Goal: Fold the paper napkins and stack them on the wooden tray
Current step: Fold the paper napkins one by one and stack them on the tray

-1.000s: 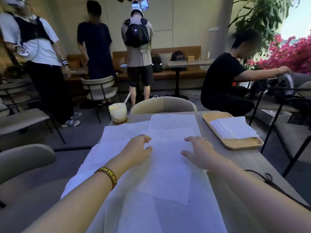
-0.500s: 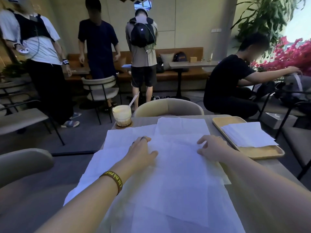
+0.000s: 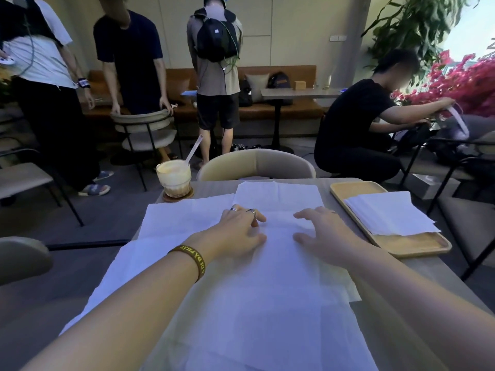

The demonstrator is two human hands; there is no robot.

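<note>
Several unfolded white paper napkins [image 3: 278, 285] lie overlapping across the table in front of me. My left hand [image 3: 238, 231] rests palm down on the top napkin, fingers spread and bent. My right hand [image 3: 321, 231] rests on the same napkin a little to the right, fingers spread. A gap of bare napkin shows between the two hands. At the right side of the table stands the wooden tray [image 3: 401, 245] with a stack of folded napkins [image 3: 388, 212] on it.
A glass with a creamy drink and straw [image 3: 174, 178] stands on a coaster at the table's far left corner. A beige chair [image 3: 257, 164] faces me across the table. Several people stand or crouch beyond, with chairs on both sides.
Both hands have slid toward each other on the top napkin. The right hand moved left from the napkin's right edge. The camera view has tilted lower and closer.
</note>
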